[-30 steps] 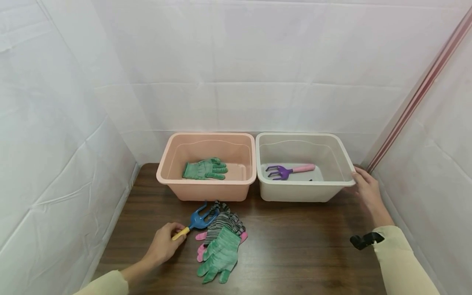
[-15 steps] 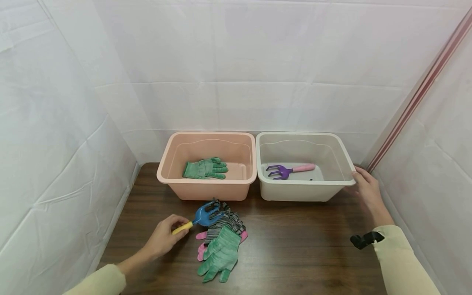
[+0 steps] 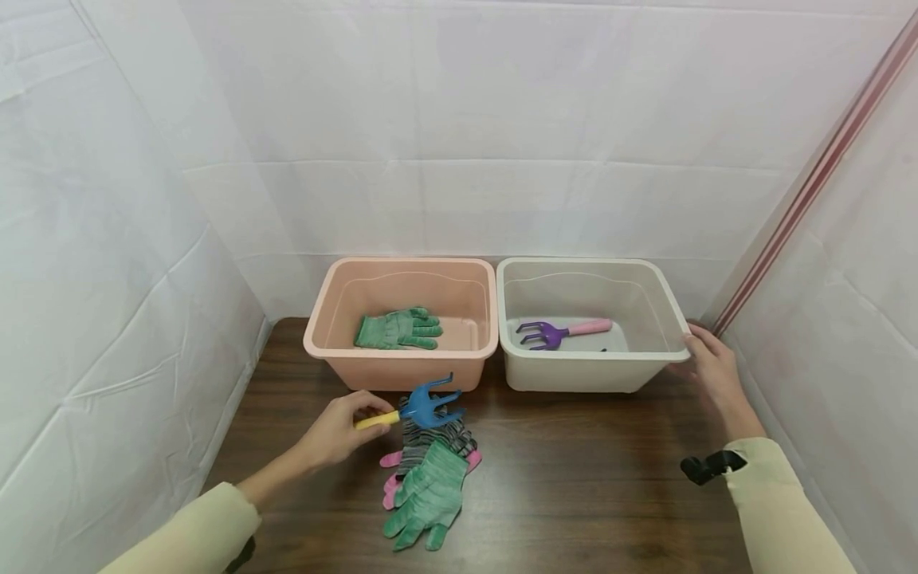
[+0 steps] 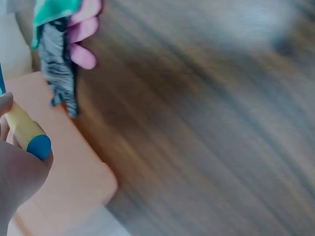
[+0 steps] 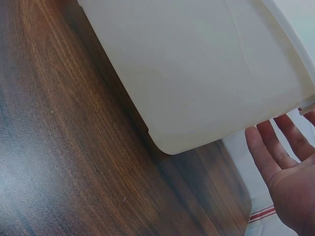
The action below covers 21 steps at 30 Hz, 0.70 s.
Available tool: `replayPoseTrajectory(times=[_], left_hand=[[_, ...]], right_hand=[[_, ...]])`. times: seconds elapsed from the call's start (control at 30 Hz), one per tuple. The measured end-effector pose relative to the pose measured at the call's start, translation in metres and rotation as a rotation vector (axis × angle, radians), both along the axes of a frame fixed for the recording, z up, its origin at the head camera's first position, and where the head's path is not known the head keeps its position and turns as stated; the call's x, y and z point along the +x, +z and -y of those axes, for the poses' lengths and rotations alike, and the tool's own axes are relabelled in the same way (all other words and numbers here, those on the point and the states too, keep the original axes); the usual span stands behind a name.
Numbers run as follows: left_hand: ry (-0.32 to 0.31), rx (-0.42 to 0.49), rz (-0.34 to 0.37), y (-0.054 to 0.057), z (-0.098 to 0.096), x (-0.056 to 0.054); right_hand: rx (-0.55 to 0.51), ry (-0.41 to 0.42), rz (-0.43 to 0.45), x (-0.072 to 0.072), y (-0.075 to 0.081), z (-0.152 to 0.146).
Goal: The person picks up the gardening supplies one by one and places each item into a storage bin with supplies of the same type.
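My left hand (image 3: 344,430) pinches the yellow handle of a blue three-tined hand rake (image 3: 429,405), raised over a small pile of gloves. The handle's blue end cap (image 4: 39,146) shows in the left wrist view. In that pile are a green glove (image 3: 430,494), a grey-black striped glove (image 3: 448,436) and a pink glove (image 3: 390,486), partly covered. At the right my right hand (image 3: 713,371) holds the rim of the white bin (image 3: 595,375), its fingers (image 5: 263,152) against the outer wall; the thumb is hidden in the right wrist view.
A peach bin (image 3: 409,371) stands left of the white one, with a green glove (image 3: 398,328) inside. A purple hand rake (image 3: 552,335) with a pink handle lies in the white bin, near a small dark tip. White sheeting (image 3: 459,199) encloses the brown table (image 3: 574,478).
My left hand has lifted the blue hand rake and carried it right and toward the bins, its tines now near the peach bin's front. My right hand has stayed at the white bin.
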<state>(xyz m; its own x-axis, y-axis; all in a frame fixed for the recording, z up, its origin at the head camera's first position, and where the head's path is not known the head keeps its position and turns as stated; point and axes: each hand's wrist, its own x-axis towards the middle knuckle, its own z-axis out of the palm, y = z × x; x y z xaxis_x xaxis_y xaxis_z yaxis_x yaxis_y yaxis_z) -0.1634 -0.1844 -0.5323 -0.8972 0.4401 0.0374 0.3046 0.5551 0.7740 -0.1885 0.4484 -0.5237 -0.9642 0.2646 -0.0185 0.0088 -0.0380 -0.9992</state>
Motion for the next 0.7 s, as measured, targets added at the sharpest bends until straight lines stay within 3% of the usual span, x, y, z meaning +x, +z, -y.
replayPoseTrajectory(times=[0.27,0.7], left_hand=[[-0.113,0.037,-0.039,0.018,-0.015,-0.007],[-0.176,0.066,-0.034,0.046,-0.042,-0.009]], right_hand=[[-0.007,0.003,-0.013,0.0,-0.001,0.001],[-0.004,-0.015,0.001,0.001,-0.001,0.002]])
